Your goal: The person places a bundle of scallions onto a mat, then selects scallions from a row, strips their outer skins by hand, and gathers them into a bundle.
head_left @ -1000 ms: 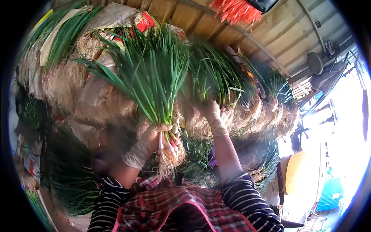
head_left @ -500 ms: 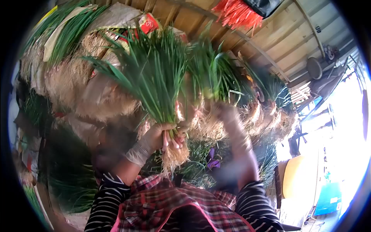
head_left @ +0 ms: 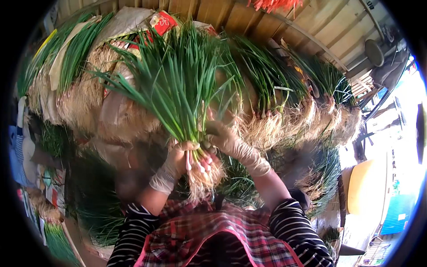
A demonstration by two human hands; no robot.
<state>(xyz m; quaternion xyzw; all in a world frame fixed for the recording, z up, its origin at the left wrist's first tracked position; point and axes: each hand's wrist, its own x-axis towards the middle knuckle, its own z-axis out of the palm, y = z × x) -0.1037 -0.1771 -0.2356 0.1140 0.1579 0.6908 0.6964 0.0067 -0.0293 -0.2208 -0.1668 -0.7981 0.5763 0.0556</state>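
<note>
A bunch of green onions [head_left: 184,93] stands leaves up in front of me, its pinkish-white bulbs and tangled pale roots hanging below. My left hand [head_left: 178,160], in a thin translucent glove, is closed around the stems just above the bulbs. From the other side my right hand [head_left: 229,144], gloved too, presses against the lower stems with bent fingers, partly hidden among the stalks. Behind that hand, more green onions [head_left: 262,84] lie in a row, roots toward me.
Further bundles with long roots [head_left: 84,84] fill the left side, near a red and white sack [head_left: 163,22]. Dark green leaves [head_left: 95,200] lie low on the left. Wooden planks [head_left: 311,33] back the pile. At right are a yellow container [head_left: 360,187] and a blue crate [head_left: 396,213].
My right hand has come back from the row behind to the bunch in my left hand. The left hand keeps its hold. The camera view has shifted slightly.
</note>
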